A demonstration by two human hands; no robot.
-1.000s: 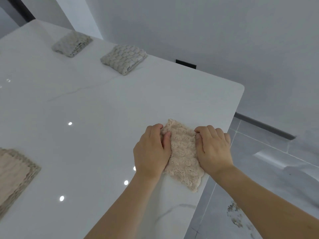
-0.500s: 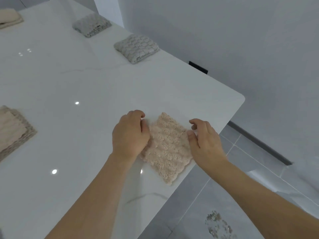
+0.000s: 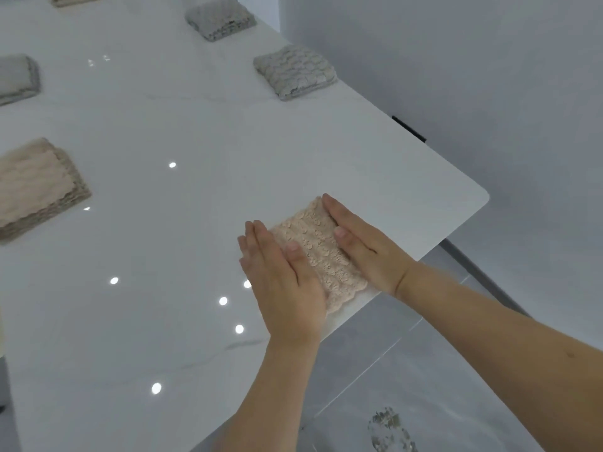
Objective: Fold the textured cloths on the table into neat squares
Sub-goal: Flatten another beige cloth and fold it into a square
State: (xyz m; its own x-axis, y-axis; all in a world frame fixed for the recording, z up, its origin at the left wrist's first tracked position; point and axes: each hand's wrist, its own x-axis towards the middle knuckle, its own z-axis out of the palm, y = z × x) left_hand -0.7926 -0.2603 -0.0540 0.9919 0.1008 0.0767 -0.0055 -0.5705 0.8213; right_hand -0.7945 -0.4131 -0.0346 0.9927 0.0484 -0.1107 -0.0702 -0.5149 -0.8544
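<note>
A small folded pink textured cloth (image 3: 318,252) lies near the right edge of the white table (image 3: 182,197). My left hand (image 3: 280,275) lies flat with straight fingers along the cloth's left side, partly over it. My right hand (image 3: 362,243) lies flat with straight fingers along its right side, pressing the edge. Only the middle strip of the cloth shows between the two hands.
Two folded grey cloths (image 3: 295,75) (image 3: 220,19) sit at the back near the wall. A beige folded stack (image 3: 36,187) lies at the left, another grey cloth (image 3: 18,78) behind it. The table's edge runs just right of my hands, with grey tiled floor (image 3: 424,370) below.
Both hands went from curled fingers at the cloth's sides to flat, straight fingers laid against it. The view has shifted, showing more of the table at the left.
</note>
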